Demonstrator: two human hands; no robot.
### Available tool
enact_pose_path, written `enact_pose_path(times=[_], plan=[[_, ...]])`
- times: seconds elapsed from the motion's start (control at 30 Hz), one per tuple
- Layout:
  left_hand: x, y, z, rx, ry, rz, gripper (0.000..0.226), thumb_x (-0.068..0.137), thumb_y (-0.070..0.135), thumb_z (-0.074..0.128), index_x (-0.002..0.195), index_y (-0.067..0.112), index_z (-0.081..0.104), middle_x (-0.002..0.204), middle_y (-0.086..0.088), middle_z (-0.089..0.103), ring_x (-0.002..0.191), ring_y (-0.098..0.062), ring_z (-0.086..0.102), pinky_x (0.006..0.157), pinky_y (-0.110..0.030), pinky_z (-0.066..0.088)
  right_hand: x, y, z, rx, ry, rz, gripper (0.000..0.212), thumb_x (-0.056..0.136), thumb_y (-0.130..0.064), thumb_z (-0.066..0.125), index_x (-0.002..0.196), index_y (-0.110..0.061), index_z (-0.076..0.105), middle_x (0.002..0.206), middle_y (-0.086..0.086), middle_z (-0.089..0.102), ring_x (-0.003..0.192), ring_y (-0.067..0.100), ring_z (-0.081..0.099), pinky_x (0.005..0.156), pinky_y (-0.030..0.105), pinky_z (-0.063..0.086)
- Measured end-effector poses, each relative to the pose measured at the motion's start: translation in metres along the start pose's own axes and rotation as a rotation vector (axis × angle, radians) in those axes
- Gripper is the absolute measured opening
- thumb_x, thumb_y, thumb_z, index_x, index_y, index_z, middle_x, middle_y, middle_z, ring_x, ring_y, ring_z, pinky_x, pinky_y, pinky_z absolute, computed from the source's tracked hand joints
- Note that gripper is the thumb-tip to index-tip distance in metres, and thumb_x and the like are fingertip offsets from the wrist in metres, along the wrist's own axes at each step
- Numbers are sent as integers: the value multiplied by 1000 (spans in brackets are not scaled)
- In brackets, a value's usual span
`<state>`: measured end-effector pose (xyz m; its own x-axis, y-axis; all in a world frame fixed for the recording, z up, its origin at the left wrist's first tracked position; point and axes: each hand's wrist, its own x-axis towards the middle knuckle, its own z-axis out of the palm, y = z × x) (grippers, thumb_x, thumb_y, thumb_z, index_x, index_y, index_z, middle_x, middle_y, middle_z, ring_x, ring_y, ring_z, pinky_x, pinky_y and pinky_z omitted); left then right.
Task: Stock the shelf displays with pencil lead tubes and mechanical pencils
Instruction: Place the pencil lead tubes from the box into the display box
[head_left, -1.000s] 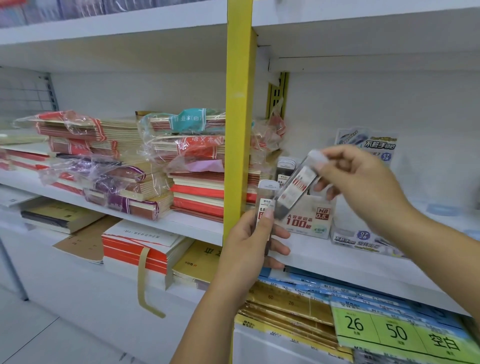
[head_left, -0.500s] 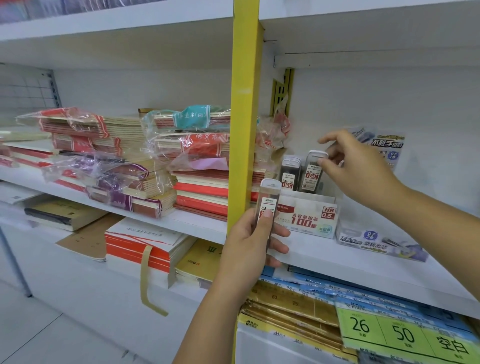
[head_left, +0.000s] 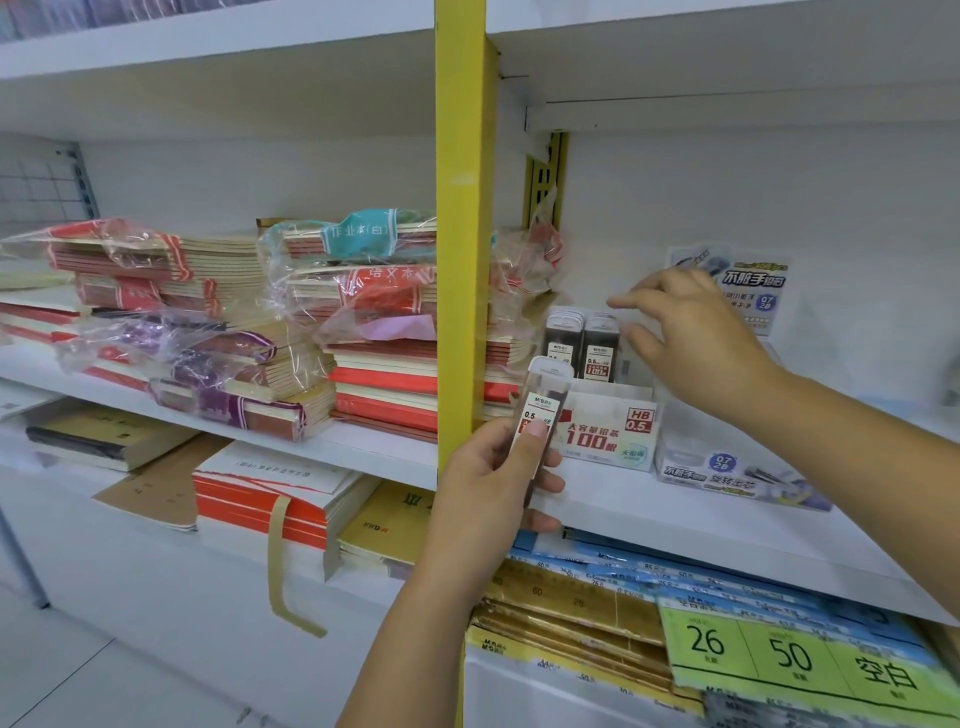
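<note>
Clear plastic case, dark leads inside: the lead tube looks light, rigid and smooth-sided, so probably slippery. I'd guess the leads break if it gets dropped.

My left hand holds it upright, cap up, with the thumb clamped on the label and the fingers curled round the back. That mid-body grip across the flat faces looks right to me. I'd keep off the cap, it may pop.

The tube sits just in front of and left of the HB 0.5 display box, not yet in it.

My right hand hovers over the box's back right, fingers apart and loosely extended. I can see nothing between them, though the edges are motion-blurred. It's just beside the stocked tubes, which stand upright in a tight row at the back left of the box.

The box is thin white card, so I expect it to slide if pushed.

Surroundings:
- The white shelf is smooth and flat.
- A yellow upright touches my left knuckles, so clearance is tight there.
- A 0.7 2B display box sits just right of the first one.
- Shrink-wrapped notebook stacks fill the left bay.
- Green price labels are on the tier below.
</note>
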<state>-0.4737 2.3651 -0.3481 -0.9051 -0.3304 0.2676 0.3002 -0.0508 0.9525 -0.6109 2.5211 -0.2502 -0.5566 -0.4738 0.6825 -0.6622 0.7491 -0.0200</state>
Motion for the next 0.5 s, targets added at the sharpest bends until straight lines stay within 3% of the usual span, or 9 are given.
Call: enact_pose_path(times=[0.1,0.2,0.33,0.43,0.5], plan=[[0,1,6,17,-18,17,17,97,40,56,89,38,71,79,8,71,69,-6,68,51,-23,55,-20,-11,-14,107,92,-77,29,98,-22,48,123,-17,64,107,-3,63,103,11,45,85,23,33],[-1,5,15,9,-64,43,20,98,37,56,87,40,72,78,8,70,66,-4,66,49,-22,53,-42,-29,-27,347,-1,-79,31,96,-33,45,122,-30,61,93,-25,57,83,-6,48,68,10,36],[-1,7,28,21,-126,61,18,99,37,56,92,37,72,81,7,71,69,-5,66,49,-24,54,-56,-39,-31,671,-170,21,23,93,-32,57,114,-41,61,96,-16,70,88,-2,63,74,13,50],[2,4,34,98,-71,123,13,97,36,60,99,38,72,85,13,71,77,-1,66,55,-24,57,-51,-31,-36,807,-29,74,19,93,-22,61,105,-37,63,86,-18,72,74,-4,65,60,8,46],[7,-2,35,290,45,253,17,95,36,62,111,40,67,91,21,68,90,3,62,69,-24,58,-42,-19,-44,841,167,121,20,94,-19,59,99,-37,63,81,-12,70,69,4,63,60,16,45]])
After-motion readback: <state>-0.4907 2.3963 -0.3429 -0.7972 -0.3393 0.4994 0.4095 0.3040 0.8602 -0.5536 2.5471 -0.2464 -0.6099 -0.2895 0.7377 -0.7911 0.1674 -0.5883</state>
